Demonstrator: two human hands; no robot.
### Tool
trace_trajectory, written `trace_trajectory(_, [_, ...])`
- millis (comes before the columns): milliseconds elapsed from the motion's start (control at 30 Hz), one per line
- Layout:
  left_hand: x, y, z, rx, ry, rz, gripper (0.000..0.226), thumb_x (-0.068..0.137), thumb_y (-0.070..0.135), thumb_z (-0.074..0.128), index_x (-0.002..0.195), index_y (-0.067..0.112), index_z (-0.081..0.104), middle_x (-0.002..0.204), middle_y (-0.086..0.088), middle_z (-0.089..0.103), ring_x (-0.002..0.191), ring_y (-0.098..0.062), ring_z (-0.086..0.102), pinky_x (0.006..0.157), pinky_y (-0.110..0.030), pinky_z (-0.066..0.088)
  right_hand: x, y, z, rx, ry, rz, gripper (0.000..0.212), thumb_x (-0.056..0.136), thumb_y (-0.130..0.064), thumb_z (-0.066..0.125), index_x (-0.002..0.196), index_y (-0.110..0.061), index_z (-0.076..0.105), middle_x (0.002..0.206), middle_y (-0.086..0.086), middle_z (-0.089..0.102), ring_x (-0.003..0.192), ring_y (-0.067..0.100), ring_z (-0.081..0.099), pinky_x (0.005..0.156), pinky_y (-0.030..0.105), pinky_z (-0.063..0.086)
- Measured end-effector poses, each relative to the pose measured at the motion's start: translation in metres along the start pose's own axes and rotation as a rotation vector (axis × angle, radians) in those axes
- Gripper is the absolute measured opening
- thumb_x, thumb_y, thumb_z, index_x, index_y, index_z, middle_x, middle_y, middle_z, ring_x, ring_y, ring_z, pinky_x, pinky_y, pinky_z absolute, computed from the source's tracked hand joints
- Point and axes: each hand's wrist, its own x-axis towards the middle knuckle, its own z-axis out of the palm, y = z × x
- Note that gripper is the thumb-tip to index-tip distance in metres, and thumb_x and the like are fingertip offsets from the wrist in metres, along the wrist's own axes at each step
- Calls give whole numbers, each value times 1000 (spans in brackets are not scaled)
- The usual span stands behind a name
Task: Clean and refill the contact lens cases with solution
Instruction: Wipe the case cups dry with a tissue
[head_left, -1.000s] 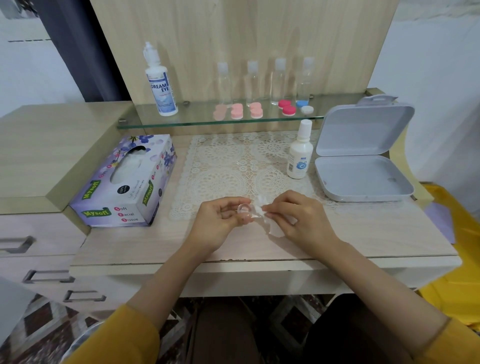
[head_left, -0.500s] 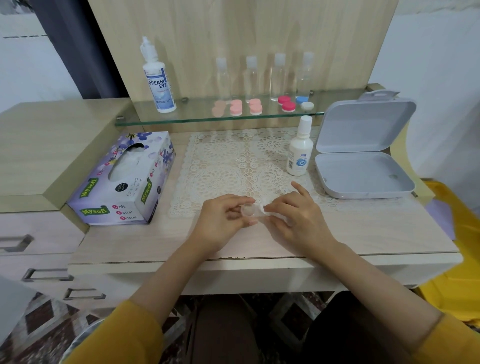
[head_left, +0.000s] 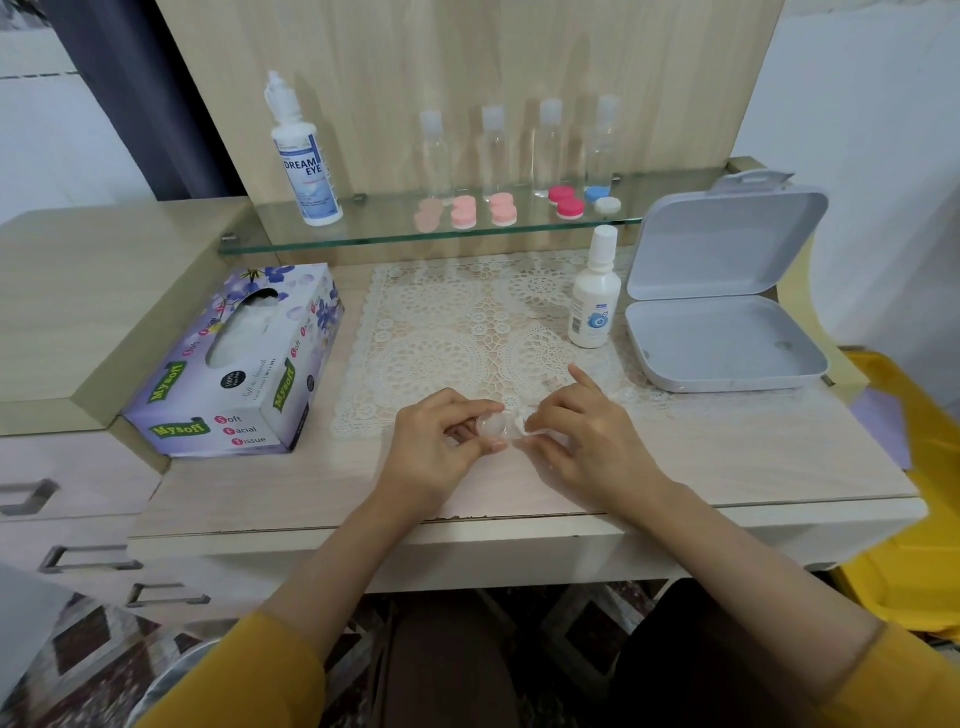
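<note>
Steadiness matters — our left hand (head_left: 436, 444) pinches the lens case (head_left: 492, 429) so our right hand (head_left: 589, 439), pinching tissue (head_left: 531, 417), can wipe it.

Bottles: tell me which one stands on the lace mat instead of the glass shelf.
The small white bottle with the blue logo, beside the open grey case. The Dream Eye bottle and four clear bottles all stand on the glass shelf.
</note>
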Motion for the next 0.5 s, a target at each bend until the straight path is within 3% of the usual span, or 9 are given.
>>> trace_trajectory(167, [1,-1,0,1,21,11,40,63,4,80,98,17,70,73,9,56,67,-1,55,68,-8,44,-1,2,2,-21,4,-15,9,70,-12,73,75,-5,69,70,6,61,73,12,50,103,44,31])
trace_trajectory(300, [1,-3,0,-9,18,15,40,63,5,80,98,19,68,72,10,55,67,-2,55,69,-9,45,1,3,0,-26,19,-35,14,75,-19,62,75,-9,73,68,6,61,71,10,49,104,40,30])
trace_trajectory(500, [1,-4,0,-7,17,28,38,63,5,80,98,15,70,73,11,55,67,-3,56,69,-10,46,0,0,-1,-37,-2,-6,7,68,-12,72,72,-8,68,69,2,63,71,10,51,102,43,33])
